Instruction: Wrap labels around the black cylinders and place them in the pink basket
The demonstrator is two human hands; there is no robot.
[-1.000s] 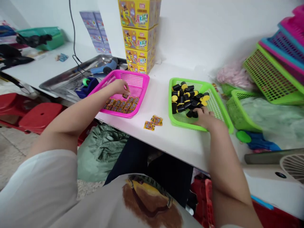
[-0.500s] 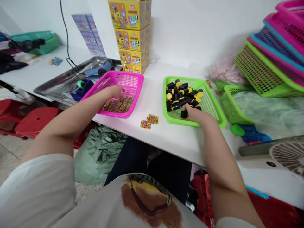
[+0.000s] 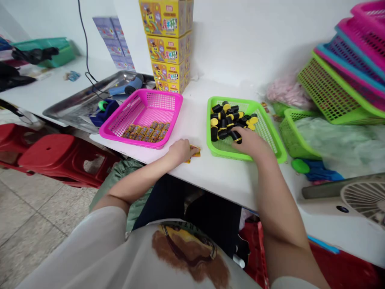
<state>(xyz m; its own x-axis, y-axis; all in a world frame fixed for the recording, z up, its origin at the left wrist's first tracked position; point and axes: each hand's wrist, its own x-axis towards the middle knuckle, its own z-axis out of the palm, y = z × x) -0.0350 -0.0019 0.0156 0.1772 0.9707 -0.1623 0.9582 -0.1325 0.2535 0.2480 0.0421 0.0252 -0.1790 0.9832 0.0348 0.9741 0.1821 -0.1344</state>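
Note:
My left hand (image 3: 181, 151) is at the small orange printed labels (image 3: 196, 151) on the white table, its fingers closed at their edge and covering part of them. My right hand (image 3: 249, 141) reaches into the green basket (image 3: 217, 151). Its fingers are closed around a small black canister (image 3: 236, 137) with a yellow rim, held tilted at the front of the pile. More black canisters with yellow lids (image 3: 222, 123) lie jumbled behind it. Label-wrapped canisters (image 3: 146, 133) stand in rows at the near end of the pink basket (image 3: 172, 127).
Yellow printed boxes (image 3: 167, 49) are stacked against the wall. A metal tray (image 3: 64, 105) with a blue tool and a tape dispenser (image 3: 104, 114) lies left. Stacked baskets (image 3: 339, 84) and a fan (image 3: 365, 200) occupy the right. Red stools (image 3: 49, 150) stand below.
My left hand has left the pink basket and moved right to the orange labels. Inside the green basket, my right hand has closed on a canister, which has shifted and tilted.

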